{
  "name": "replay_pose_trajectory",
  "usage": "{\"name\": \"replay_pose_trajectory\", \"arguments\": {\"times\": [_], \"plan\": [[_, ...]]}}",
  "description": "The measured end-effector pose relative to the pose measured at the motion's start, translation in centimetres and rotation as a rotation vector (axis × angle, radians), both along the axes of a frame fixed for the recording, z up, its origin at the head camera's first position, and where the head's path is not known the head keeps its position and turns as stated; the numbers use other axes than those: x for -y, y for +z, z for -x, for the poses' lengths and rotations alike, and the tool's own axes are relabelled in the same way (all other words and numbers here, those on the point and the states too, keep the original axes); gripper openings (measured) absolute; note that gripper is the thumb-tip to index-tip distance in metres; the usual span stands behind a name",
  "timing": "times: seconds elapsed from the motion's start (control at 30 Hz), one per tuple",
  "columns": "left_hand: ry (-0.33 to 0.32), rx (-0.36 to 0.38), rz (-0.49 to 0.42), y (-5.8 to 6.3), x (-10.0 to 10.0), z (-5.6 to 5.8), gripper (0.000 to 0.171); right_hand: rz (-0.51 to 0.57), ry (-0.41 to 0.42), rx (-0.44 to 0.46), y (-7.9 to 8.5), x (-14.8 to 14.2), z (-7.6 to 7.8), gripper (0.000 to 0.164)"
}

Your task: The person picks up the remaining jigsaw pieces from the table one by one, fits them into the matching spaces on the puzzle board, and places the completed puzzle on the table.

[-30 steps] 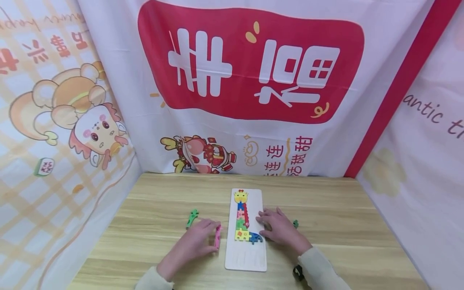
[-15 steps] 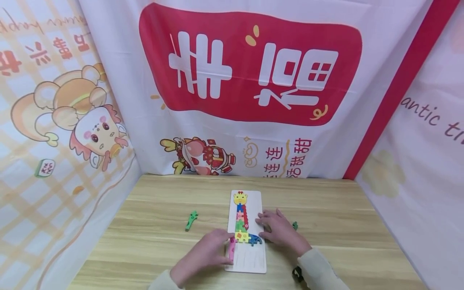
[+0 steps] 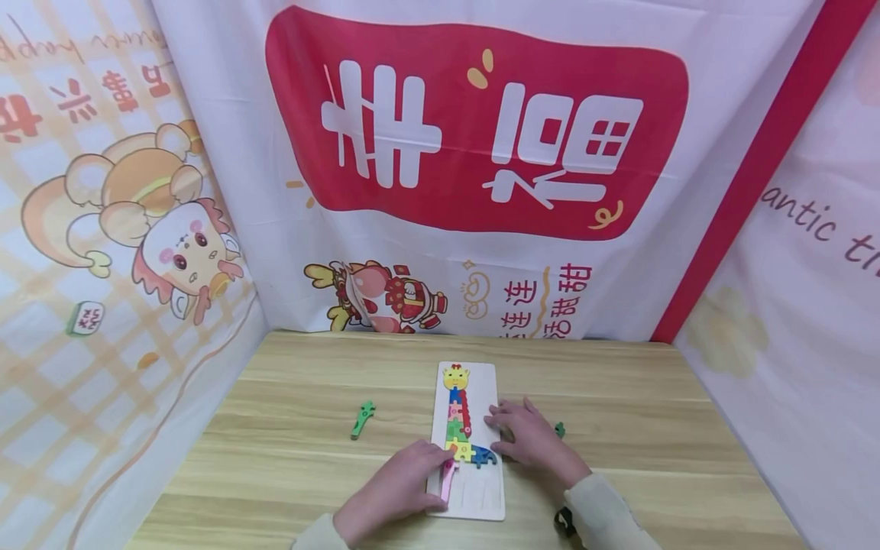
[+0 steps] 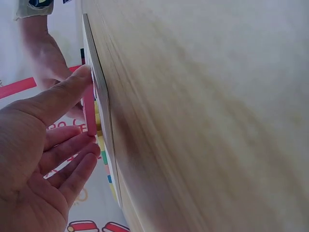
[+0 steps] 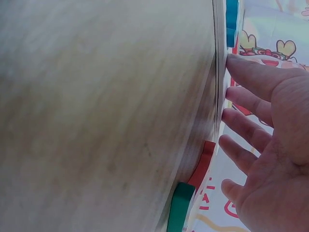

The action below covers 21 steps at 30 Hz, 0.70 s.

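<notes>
A white puzzle board lies lengthwise on the table, bearing a partly assembled giraffe: yellow head, colored neck pieces, a yellow body piece and a blue tail-side piece. Over the board's lower left, my left hand pinches a pink puzzle piece between thumb and fingertips. The left wrist view shows this pink piece held on its edge by the board's surface. My right hand rests at the board's right edge, fingers spread and fairly straight, holding nothing in the right wrist view.
A green spotted puzzle piece lies left of the board. Right of my right hand is another green piece; the right wrist view shows a red piece beside a green one. Printed cloth hangs behind the table.
My left hand has carried the pink piece rightward from the table onto the board's lower left, just below the yellow body piece. The right hand has stayed at the board's edge.
</notes>
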<state>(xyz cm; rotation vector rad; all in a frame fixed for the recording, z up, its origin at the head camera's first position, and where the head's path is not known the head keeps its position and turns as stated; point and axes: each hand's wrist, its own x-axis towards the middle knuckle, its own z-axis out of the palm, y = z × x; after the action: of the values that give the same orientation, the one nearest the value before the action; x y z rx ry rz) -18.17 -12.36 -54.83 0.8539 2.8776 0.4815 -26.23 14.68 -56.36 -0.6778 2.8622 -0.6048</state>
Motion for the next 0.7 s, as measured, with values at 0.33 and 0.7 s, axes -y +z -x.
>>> {"name": "replay_pose_trajectory", "arguments": {"times": [0.33, 0.7], "plan": [[0.019, 0.019, -0.002, -0.28, -0.18, -0.01, 0.074, 0.012, 0.003, -0.001, 0.14, -0.05, -0.08, 0.050], [0.016, 0.008, 0.012, -0.26, -0.27, -0.04, 0.064, 0.018, 0.006, -0.005, 0.02, -0.16, -0.03, 0.050]]}}
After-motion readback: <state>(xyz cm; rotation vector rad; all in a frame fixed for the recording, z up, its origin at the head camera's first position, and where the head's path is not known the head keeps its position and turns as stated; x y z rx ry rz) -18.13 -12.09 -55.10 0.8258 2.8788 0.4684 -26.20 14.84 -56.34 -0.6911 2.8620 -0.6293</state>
